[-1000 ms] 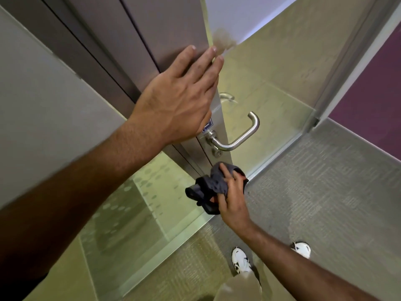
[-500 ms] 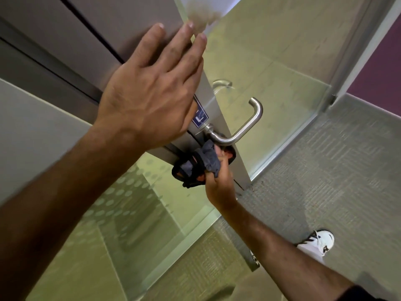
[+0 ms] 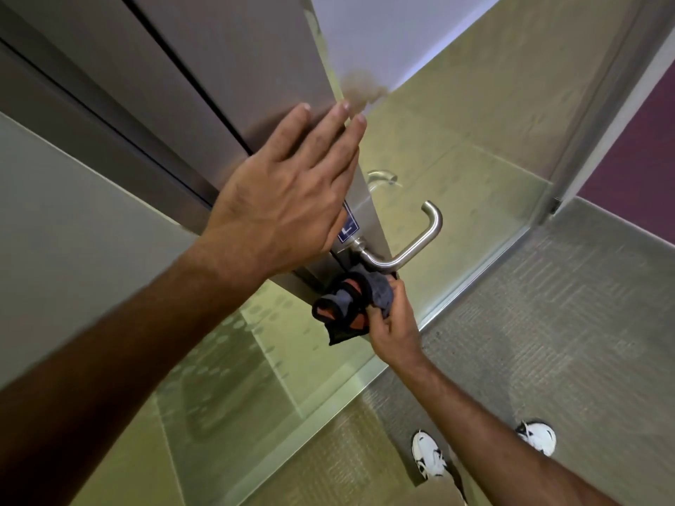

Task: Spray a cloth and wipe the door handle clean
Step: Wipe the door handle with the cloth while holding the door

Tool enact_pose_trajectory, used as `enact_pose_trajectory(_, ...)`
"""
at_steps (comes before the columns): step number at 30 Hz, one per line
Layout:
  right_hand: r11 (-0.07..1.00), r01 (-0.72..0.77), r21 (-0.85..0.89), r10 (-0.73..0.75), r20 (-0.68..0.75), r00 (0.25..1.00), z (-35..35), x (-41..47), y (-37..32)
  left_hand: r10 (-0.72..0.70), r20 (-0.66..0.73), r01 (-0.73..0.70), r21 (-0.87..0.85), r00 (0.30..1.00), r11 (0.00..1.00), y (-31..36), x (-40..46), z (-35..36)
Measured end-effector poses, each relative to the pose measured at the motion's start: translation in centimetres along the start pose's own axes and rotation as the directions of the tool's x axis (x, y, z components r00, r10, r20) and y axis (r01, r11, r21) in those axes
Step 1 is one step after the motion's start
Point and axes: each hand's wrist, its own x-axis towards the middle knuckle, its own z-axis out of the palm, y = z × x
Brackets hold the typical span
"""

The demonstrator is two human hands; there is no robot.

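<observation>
The dark cloth [image 3: 352, 304] is bunched in the closed fingers of the right hand [image 3: 392, 330] and held just under the door handle [image 3: 405, 246], probably to wipe its underside. The door edge [image 3: 292, 115] is steadied by the left hand [image 3: 288, 199], laid flat with fingers spread.

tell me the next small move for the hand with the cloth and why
Probably lift the right hand a little so the cloth wraps the door handle and starts wiping along it. The bunched cloth sits just under the lever's base, at most brushing it, not around the bar. The left hand lies flat on the door, seemingly steadying it, so the handle looks ready to wipe.
</observation>
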Motion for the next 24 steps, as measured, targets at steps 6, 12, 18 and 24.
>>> enact_pose_trajectory(6,0.878,-0.229,0.421,0.346,-0.225,0.911,-5.4,1.5,1.1,-0.031,-0.039,0.030,-0.030,0.999,0.999,0.1,-0.2,0.3)
enact_pose_trajectory(12,0.486,-0.372,0.791,0.574,0.032,0.818,-7.6,4.6,-3.1,-0.036,-0.035,0.033,-0.093,0.999,0.995,-0.1,-0.2,0.3)
enact_pose_trajectory(18,0.626,-0.331,0.706,0.585,-0.144,0.798,-13.2,5.7,-7.0,-0.095,-0.010,0.091,-0.218,0.995,0.972,-0.1,-0.3,-0.1)
enact_pose_trajectory(24,0.673,-0.327,0.663,0.512,-0.099,0.854,-18.9,6.7,-11.9,-0.152,-0.048,0.112,-0.466,0.987,0.878,4.8,0.9,-1.6)
